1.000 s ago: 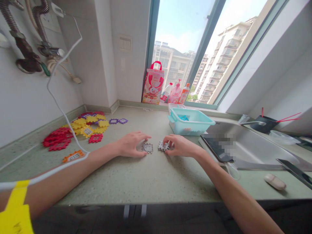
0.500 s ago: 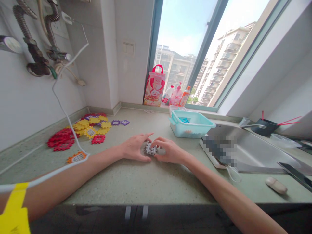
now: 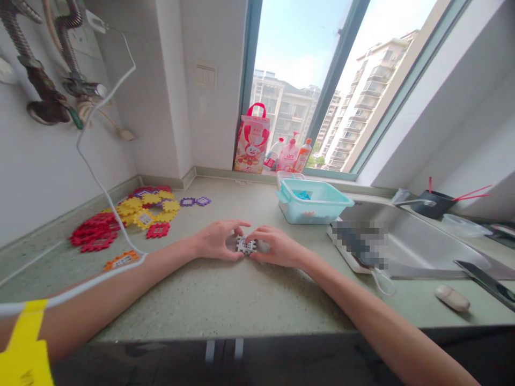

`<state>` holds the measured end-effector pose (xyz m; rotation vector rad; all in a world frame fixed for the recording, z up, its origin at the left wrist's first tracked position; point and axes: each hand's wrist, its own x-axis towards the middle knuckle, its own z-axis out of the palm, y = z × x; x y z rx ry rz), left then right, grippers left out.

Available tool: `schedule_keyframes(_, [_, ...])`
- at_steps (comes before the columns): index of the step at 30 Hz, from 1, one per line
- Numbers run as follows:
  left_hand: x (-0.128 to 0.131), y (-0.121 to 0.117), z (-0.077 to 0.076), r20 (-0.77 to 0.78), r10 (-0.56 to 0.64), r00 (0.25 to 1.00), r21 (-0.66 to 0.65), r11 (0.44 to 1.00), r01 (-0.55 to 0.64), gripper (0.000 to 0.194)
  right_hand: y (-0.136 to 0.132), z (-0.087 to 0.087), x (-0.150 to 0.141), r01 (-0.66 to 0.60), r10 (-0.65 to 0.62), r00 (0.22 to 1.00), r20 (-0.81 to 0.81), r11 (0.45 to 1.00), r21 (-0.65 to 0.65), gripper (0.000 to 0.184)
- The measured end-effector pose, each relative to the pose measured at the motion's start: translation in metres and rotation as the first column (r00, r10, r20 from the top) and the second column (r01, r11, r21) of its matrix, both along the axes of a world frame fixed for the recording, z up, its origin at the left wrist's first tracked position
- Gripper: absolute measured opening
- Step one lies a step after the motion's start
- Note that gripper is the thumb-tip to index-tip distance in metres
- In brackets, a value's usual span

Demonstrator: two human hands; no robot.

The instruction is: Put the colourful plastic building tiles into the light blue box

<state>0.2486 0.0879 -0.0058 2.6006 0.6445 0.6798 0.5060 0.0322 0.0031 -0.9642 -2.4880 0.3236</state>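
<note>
A small grey-white toothed plastic piece [image 3: 245,246] with an openwork centre is between my two hands, over the middle of the counter. Curled around its left side is my left hand [image 3: 215,240], thumb at the near edge and fingers at the far edge. My right hand [image 3: 278,246] pinches the piece from the right, its fingertips on top and its thumb low in front. Fingers partly cover the far side of the piece. To the left lie red toothed pieces [image 3: 94,231], yellow ones [image 3: 145,219], purple ones [image 3: 187,202] and an orange one [image 3: 121,260].
A turquoise tub [image 3: 317,212] with blue pieces inside stands beyond my right hand. Right of it is a steel sink [image 3: 406,241]. A white cable [image 3: 105,188] hangs down to my left forearm. A pale, soap-like oval [image 3: 453,298] lies at the right.
The view has shifted slightly. My left fingers have closed in on the grey-white piece, which now appears flatter, and my right hand has stayed on it.
</note>
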Motion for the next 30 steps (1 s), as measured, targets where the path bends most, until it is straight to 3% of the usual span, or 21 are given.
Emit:
schedule_keyframes(7, [0.001,-0.004,0.003,0.059,0.007,0.998,0.083,0.996,-0.012,0.08,-0.001,0.0,-0.001,0.007,-0.015,0.999,0.047,0.986,0.169,0.04])
schedule_keyframes(10, [0.001,-0.005,0.007,0.046,-0.004,0.999,0.143,0.99,-0.003,0.089,0.003,0.013,0.011,0.057,-0.078,0.995,0.06,0.954,0.293,0.036])
schedule_keyframes(13, [0.001,-0.005,0.009,-0.005,0.009,1.0,0.132,0.991,-0.008,0.092,0.01,0.035,0.041,0.212,-0.199,0.977,-0.072,0.899,0.384,0.03])
schedule_keyframes(15, [0.001,-0.005,0.009,-0.042,0.031,0.999,0.105,0.994,-0.027,0.089,0.014,0.05,0.069,0.4,-0.321,0.914,-0.248,0.819,0.412,0.027])
schedule_keyframes(19, [0.002,-0.004,0.007,-0.105,0.07,0.992,0.079,0.995,-0.062,0.08,0.02,0.066,0.12,0.715,-0.498,0.691,-0.524,0.576,0.396,0.028])
schedule_keyframes(22, [0.003,-0.003,0.007,-0.152,0.079,0.985,0.097,0.993,-0.064,0.071,0.024,0.066,0.142,0.849,-0.569,0.526,-0.632,0.391,0.355,0.035])
schedule_keyframes(24, [0.003,-0.003,0.008,-0.172,0.072,0.983,0.117,0.992,-0.052,0.062,0.027,0.063,0.152,0.888,-0.607,0.459,-0.648,0.301,0.347,0.038])
schedule_keyframes(27, [0.003,-0.001,0.008,-0.18,0.055,0.982,0.148,0.989,-0.028,0.049,0.031,0.055,0.161,0.9,-0.725,0.418,-0.547,0.249,0.359,0.039])
schedule_keyframes(30, [0.002,0.0,0.007,-0.185,0.052,0.981,0.155,0.988,-0.023,0.046,0.031,0.053,0.159,0.887,-0.796,0.417,-0.44,0.25,0.389,0.037])
